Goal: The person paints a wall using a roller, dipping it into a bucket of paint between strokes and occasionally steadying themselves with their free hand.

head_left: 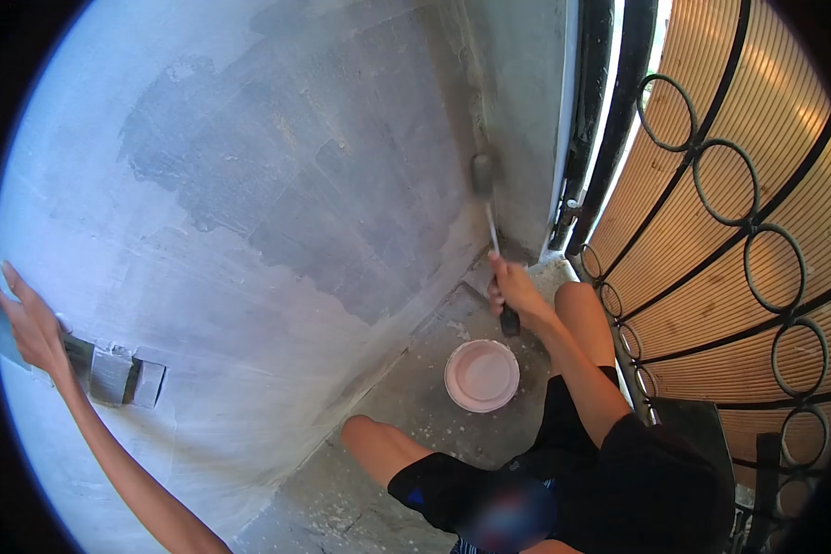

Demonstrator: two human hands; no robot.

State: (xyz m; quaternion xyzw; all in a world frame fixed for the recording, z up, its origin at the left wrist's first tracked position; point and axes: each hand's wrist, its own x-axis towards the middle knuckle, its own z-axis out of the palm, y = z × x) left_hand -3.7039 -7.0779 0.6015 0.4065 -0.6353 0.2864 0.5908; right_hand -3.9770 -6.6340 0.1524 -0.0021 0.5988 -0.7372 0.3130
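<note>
My right hand [515,284] is wrapped round the black handle of a paint roller [482,175]. Its thin metal shaft points up and its rounded dark grey head, slightly blurred, is at the inner corner of the wall [295,194]. Far to the left, my left hand [33,325] rests on the wall with its fingers stretched out, just above a recessed box opening [111,371]. Below my right hand, a round pail [483,376] with a pale pinkish inside stands on the floor between my knees.
A metal gate [750,175] with black bars, rings and ribbed tan panels closes in the right side. Light spots speckle the concrete floor [415,406]. A narrow grey side wall [526,111] meets the main wall beside the gate's dark frame.
</note>
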